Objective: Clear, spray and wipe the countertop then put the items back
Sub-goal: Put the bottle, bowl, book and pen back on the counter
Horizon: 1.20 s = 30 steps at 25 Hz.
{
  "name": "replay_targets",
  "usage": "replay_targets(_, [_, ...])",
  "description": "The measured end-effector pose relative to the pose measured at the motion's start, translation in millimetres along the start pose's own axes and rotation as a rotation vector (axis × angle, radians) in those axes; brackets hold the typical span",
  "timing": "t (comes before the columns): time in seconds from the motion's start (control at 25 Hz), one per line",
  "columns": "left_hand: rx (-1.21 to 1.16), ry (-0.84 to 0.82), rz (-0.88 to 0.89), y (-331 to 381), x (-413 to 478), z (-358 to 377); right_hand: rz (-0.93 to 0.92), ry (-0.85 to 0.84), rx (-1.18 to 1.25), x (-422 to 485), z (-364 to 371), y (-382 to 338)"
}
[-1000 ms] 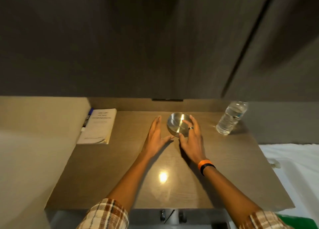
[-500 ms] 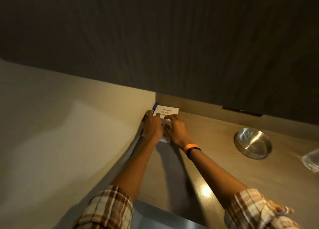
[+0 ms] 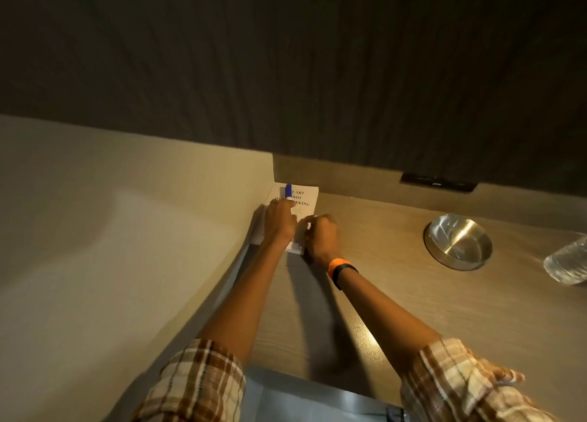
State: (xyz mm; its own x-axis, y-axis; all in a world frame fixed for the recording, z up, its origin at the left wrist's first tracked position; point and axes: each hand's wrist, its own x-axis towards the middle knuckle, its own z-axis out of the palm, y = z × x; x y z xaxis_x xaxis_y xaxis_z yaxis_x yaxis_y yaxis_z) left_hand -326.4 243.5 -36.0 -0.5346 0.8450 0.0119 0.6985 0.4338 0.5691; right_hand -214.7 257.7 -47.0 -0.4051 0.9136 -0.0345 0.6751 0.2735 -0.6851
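Note:
A white book (image 3: pixel 305 199) lies in the far left corner of the wooden countertop (image 3: pixel 413 297). My left hand (image 3: pixel 279 223) is over the book, closed on a pen with a blue cap (image 3: pixel 288 191) that points away from me. My right hand (image 3: pixel 320 235) is curled at the book's right edge with the fingertips on it; whether it grips the book cannot be told. Further right on the counter sit a steel bowl (image 3: pixel 459 242) and a clear plastic water bottle (image 3: pixel 567 262), cut off by the frame edge.
A beige wall (image 3: pixel 127 231) bounds the counter on the left. Dark cabinet fronts (image 3: pixel 317 72) hang above the back of the counter. The counter's front edge runs just under my forearms.
My hands left the steel bowl and moved left to the book in the corner. My left hand has picked up the blue-capped pen, now over the book cover.

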Motion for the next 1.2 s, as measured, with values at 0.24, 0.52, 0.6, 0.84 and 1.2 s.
replay_targets(0.24, [-0.416,-0.158,0.009,19.3,-25.0,21.4,0.038,0.056,0.300,-23.0,-44.9,26.4])
replay_targets(0.52, [-0.685,-0.630,0.100,62.1,-56.6,67.4,0.064,0.040,0.112,-57.7,-87.8,91.7])
replay_targets(0.6, [-0.585,-0.697,0.184,70.0,-53.4,68.7,0.088,0.028,0.011,-56.1,-93.9,100.8])
replay_targets(0.84, [-0.194,-0.660,0.462,70.6,-44.5,62.3,0.009,-0.106,-0.009,-48.1,-105.6,118.4])
replay_targets(1.2, [-0.300,-0.526,0.406,49.7,-51.9,71.8,0.003,-0.044,-0.237,-38.1,-88.0,125.2])
